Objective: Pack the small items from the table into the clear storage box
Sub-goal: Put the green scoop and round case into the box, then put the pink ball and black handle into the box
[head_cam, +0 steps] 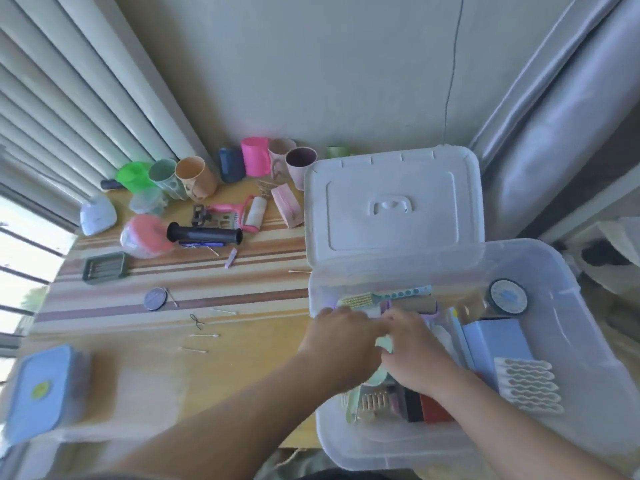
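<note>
At lower centre, 2 hands meet inside the clear plastic storage box (pixel 571 344): the left hand (pixel 341 344) and right hand (pixel 414 355) curl together around a pale green plastic piece (pixel 386 342) (its shape mostly hidden). Farther, upper left, the black ribbed cylindrical handle (pixel 204 234) lies crosswise, nearer the left hand.

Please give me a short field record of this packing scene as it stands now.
container: clear storage box, lid propped open behind it
left hand: inside the box, on a pale green item
right hand: inside the box, on the same item; grip unclear
already packed: brush, blue box, round tin
not yet packed: black handle, lint roller, cotton swabs, cups
</note>
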`<state>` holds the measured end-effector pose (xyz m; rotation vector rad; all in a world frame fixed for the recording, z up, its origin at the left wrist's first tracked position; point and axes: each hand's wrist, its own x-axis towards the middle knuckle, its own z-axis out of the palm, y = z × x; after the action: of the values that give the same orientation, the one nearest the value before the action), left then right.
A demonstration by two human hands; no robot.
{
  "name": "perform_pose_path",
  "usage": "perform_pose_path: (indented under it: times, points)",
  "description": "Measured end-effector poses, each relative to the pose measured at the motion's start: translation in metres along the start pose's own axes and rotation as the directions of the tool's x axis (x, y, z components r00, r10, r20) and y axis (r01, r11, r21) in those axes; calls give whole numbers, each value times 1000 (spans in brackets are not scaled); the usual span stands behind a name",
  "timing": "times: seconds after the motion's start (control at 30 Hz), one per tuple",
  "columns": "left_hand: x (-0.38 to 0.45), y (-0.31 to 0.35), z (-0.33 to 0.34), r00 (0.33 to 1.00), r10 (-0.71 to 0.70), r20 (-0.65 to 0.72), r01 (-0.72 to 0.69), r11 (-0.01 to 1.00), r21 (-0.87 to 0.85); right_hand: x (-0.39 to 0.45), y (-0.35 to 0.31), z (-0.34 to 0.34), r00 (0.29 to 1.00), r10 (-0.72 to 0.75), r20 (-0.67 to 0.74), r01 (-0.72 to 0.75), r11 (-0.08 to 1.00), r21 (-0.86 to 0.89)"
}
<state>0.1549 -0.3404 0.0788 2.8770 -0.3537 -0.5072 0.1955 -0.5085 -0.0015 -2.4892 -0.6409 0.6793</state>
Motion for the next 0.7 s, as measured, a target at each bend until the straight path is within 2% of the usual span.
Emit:
perform_pose_path:
  times: [0.07, 0.13, 0.2, 0.3, 0.4, 0.5, 0.63, 0.7]
  points:
    - [-9, -42, -19, 944, -29, -328, -15, 991, -131, 22, -22, -6, 987, -57, -149, 56, 998, -12]
    - [-16, -102, -24, 858, -180, -480, 81, 972, -219, 48, -52, -14, 957, -108, -270, 109, 994, -10]
    - [-24, -167, -24, 820, -350, -453, 232, 927, -295, 77, -88, -18, 930, -169, -327, 173, 985, -18]
    - [-42, -262, -15, 804, -524, -282, 433, 840, -326, 129, -144, -8, 900, -269, -342, 257, 963, -83]
    - [-64, -344, 0, 780, -598, -185, 539, 792, -288, 192, -194, 13, 925, -302, -232, 273, 950, -150]
    - [-76, -410, 6, 722, -679, -132, 642, 729, -237, 263, -237, 37, 942, -325, -78, 302, 929, -214]
    - [-78, -478, 2, 654, -740, -157, 708, 672, -219, 342, -277, 67, 962, -273, 3, 260, 912, -319]
    - [-74, -510, 0, 670, -721, -174, 699, 693, -180, 369, -292, 85, 977, -208, 36, 208, 917, -341]
